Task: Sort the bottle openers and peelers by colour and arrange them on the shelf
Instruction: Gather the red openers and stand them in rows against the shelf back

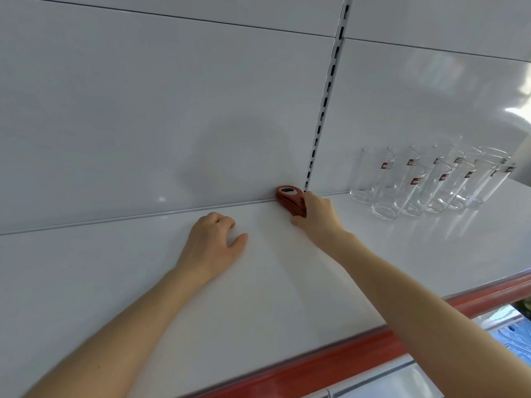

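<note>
Bottle openers (pixel 287 198), red and stacked, sit at centre frame where shelf (pixel 258 297) meets back panel (pixel 143 124); the right hand (pixel 317 214) curls its fingers round them. The left hand (pixel 214 242) rests loosely curled, empty. Light, stiff and probably slippery, the stack wants squeezing across its flat faces.

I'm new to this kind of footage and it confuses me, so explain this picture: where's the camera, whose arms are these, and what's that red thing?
There is no machine here: a person works with bare hands, and the one camera sits on their head, looking forward and down. The right hand grips a stack of red bottle openers at the very back of the white shelf. The left hand rests on the shelf and holds nothing. Clear glasses stand further right.
</note>
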### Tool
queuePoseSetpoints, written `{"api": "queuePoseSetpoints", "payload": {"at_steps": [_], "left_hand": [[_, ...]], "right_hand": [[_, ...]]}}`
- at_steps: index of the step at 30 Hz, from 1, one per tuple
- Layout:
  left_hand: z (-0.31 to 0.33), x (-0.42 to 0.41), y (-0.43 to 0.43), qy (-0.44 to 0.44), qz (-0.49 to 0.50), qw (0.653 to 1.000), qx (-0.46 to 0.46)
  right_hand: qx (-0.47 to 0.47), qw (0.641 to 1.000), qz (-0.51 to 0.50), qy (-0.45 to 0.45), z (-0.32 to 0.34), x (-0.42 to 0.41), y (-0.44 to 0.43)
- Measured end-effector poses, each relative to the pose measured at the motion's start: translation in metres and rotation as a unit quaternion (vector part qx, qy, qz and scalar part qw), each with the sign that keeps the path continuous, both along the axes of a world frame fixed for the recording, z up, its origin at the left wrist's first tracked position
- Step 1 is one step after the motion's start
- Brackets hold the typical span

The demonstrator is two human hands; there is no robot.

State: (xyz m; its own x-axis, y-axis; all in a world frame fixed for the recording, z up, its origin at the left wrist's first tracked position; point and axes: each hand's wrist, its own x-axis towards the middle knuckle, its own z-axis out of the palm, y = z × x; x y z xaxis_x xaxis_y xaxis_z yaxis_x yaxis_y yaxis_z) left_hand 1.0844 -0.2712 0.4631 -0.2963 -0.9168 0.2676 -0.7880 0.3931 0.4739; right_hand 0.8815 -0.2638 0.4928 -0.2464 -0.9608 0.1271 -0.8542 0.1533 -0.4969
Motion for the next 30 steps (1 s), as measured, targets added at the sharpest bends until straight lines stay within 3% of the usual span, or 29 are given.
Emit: {"api": "queuePoseSetpoints", "payload": {"at_steps": [18,25,30], "left_hand": [[0.001,0.001,-0.001,-0.012,-0.005,1.0,0.001],[0.0,0.002,-0.001,-0.008,-0.011,1.0,-0.001],[-0.001,0.002,-0.003,0.004,-0.01,1.0,-0.006]], "right_hand": [[-0.056,0.998,-0.027,0.012,0.005,-0.005,-0.001],[-0.015,0.998,-0.053,-0.031,0.008,0.001,-0.021],[0.009,0.996,-0.09,-0.008,0.007,0.011,-0.035]]}}
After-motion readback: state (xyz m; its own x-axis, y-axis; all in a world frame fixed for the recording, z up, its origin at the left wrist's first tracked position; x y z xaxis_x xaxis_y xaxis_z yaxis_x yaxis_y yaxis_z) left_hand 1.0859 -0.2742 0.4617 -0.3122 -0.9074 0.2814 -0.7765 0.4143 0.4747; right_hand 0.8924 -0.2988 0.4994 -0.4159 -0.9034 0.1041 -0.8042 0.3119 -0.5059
